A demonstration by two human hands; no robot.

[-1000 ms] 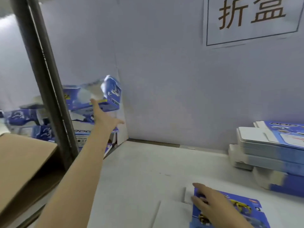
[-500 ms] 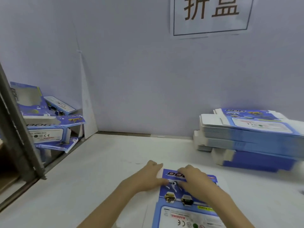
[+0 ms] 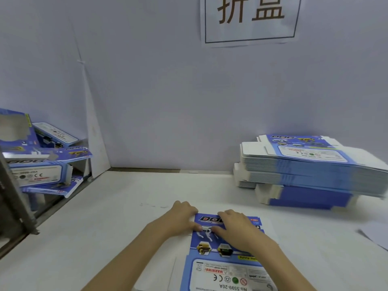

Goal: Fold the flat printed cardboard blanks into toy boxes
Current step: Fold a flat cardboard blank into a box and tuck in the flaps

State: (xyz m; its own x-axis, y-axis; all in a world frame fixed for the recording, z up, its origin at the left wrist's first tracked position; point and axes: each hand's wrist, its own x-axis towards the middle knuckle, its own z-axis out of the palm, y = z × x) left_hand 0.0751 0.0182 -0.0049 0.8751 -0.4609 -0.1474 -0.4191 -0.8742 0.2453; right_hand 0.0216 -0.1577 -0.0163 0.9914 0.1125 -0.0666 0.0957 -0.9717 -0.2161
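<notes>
While both palms press downward, the left hand (image 3: pixel 180 220) lies with fingers loosely curled on the far left corner of the flat blue cardboard blank (image 3: pixel 222 267); the right hand (image 3: pixel 235 228) lies flat beside it, fingers spread over the printed face. Neither hand grips anything. Blank: flat on the white table (image 3: pixel 105 227), at the near edge, centre. Stack of unfolded blanks (image 3: pixel 310 164): right, against the wall. Folded boxes (image 3: pixel 44 160): heaped left, beyond the table edge. Since half a second ago, hands and blank sit almost unchanged; a second ago the left hand was reaching toward the folded boxes.
</notes>
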